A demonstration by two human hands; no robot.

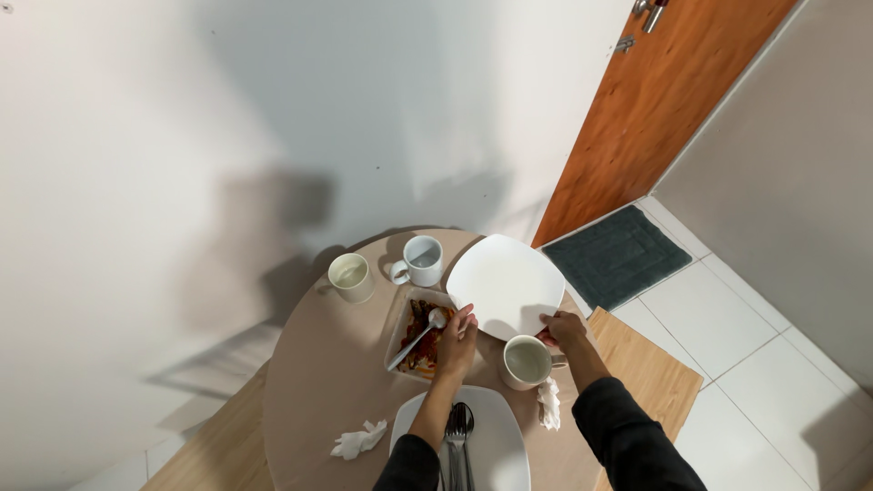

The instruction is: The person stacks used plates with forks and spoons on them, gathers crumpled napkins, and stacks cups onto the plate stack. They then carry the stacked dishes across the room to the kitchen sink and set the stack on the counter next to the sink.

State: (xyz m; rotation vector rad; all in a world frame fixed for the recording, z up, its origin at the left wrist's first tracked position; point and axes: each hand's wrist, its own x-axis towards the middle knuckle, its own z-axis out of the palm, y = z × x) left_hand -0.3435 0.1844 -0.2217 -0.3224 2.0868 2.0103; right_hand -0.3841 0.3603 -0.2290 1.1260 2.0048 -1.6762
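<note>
My left hand (pixel 457 341) and my right hand (pixel 564 329) both grip the near edge of a white square plate (pixel 506 280), held tilted over the far right of a round beige table (pixel 327 382). Just under my left hand sits a square dish of reddish food (pixel 416 338) with a spoon (pixel 426 329) resting in it. A beige mug (pixel 526 362) stands directly below my right hand, not touching it as far as I can tell.
At the far side of the table stand a cream mug (pixel 350 276) and a white mug (pixel 423 260). A second white plate (pixel 500 445) near me carries dark cutlery (pixel 458 435). Crumpled tissues (pixel 359 441) (pixel 548 404) lie nearby. A wooden door (pixel 664 109) and dark mat (pixel 617 255) are to the right.
</note>
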